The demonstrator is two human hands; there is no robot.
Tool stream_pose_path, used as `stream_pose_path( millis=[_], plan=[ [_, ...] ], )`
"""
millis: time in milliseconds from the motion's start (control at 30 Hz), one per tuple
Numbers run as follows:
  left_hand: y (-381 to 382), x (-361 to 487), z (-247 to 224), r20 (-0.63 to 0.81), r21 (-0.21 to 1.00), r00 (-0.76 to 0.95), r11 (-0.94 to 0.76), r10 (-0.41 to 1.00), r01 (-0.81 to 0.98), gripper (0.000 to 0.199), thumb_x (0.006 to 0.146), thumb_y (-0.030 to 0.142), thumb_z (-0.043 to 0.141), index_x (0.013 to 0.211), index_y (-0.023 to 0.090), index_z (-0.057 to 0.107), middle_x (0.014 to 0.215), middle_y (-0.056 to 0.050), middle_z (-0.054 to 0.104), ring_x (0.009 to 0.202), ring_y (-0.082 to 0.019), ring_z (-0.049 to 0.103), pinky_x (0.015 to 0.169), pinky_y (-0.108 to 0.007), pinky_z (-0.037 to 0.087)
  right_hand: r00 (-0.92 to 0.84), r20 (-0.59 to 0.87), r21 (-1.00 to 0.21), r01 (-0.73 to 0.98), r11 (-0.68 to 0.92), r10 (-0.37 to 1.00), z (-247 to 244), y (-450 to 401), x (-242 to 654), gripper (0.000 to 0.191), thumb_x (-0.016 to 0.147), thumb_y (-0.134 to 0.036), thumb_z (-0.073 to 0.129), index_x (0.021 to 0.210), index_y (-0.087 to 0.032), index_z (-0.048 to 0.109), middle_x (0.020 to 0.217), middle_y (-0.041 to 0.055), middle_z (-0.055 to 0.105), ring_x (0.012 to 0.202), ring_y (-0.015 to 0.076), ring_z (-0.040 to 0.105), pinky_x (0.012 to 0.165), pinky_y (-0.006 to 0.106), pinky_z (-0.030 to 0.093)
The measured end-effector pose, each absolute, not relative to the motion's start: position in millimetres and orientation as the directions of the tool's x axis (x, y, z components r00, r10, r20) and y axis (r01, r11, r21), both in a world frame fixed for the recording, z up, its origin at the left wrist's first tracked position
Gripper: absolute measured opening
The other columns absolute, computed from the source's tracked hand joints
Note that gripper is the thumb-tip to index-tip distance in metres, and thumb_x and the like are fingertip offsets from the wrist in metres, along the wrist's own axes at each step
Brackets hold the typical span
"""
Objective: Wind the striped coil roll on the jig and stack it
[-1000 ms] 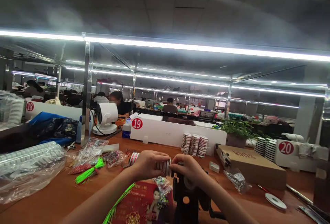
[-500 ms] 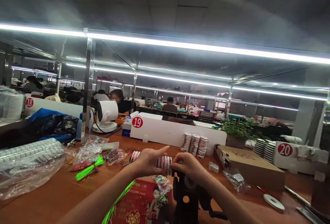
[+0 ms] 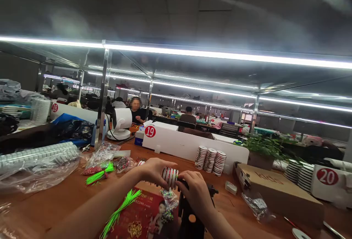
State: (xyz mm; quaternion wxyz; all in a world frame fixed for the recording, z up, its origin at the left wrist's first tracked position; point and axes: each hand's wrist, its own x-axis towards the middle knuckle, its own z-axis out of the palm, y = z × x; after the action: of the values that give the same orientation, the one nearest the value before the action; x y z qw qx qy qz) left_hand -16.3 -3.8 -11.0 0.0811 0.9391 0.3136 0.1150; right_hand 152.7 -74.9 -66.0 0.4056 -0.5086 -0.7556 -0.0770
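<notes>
My left hand (image 3: 150,170) is wrapped round a row of white and pink spools (image 3: 170,177) lined up on edge; part of the row is hidden behind the hand. At the row's right end my right hand (image 3: 194,188) has its fingers bent together, close to the last spool and the top of a black hand-cranked machine (image 3: 189,215). Whatever is between those fingertips is hidden. Below the spools, small clear bags of shiny bits (image 3: 169,200) lie on a red printed sheet (image 3: 129,215), with bright green strands (image 3: 122,209) along its left edge.
Three stacks of spools (image 3: 211,160) stand before the white divider (image 3: 187,143). To the right are a cardboard box (image 3: 277,191) and a small bag (image 3: 254,206). Bagged white spools (image 3: 38,158), another green bundle (image 3: 100,175) and a white fan (image 3: 121,123) are left. People sit beyond.
The view has shifted, so the background sits farther right. My right hand has moved lower and curled its fingers by the row's end. My left thumb has come down against the spools.
</notes>
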Motion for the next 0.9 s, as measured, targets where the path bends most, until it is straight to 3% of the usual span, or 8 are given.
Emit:
stream_pose_path(
  millis=[400,667,900],
  plan=[
    [-1,-16,-10,0.145,0.265,0.775,-0.778,0.616,0.569,0.079,0.049,0.044,0.071,0.122,0.028,0.046,0.112,-0.003,0.062,0.103,-0.026,0.055,0.082,-0.029,0.043,-0.059,0.660,-0.386,0.829,0.405,0.749,-68,-82,146,0.009,0.075,-0.013,0.053,0.077,-0.020,0.058,0.084,0.0005,0.063,0.082,0.0191,0.056,0.074,0.031,0.034],
    [6,-19,-17,0.278,0.184,0.820,-0.866,0.500,0.466,0.079,0.053,0.052,0.064,0.124,0.024,0.043,0.105,-0.010,0.061,0.094,-0.031,0.057,0.077,-0.038,0.045,0.036,0.628,-0.431,0.847,0.309,0.777,-68,-81,136,0.011,0.073,-0.013,0.049,0.079,-0.020,0.057,0.086,0.0017,0.063,0.085,0.0198,0.055,0.076,0.032,0.035],
    [13,-18,-22,0.322,0.204,0.820,-0.880,0.474,0.429,0.081,0.053,0.053,0.065,0.125,0.025,0.041,0.100,-0.010,0.059,0.093,-0.031,0.056,0.077,-0.038,0.044,0.081,0.683,-0.404,0.870,0.283,0.726,-78,-75,134,0.011,0.073,-0.014,0.047,0.077,-0.020,0.055,0.083,0.0014,0.062,0.082,0.0188,0.055,0.075,0.031,0.036]
  ],
)
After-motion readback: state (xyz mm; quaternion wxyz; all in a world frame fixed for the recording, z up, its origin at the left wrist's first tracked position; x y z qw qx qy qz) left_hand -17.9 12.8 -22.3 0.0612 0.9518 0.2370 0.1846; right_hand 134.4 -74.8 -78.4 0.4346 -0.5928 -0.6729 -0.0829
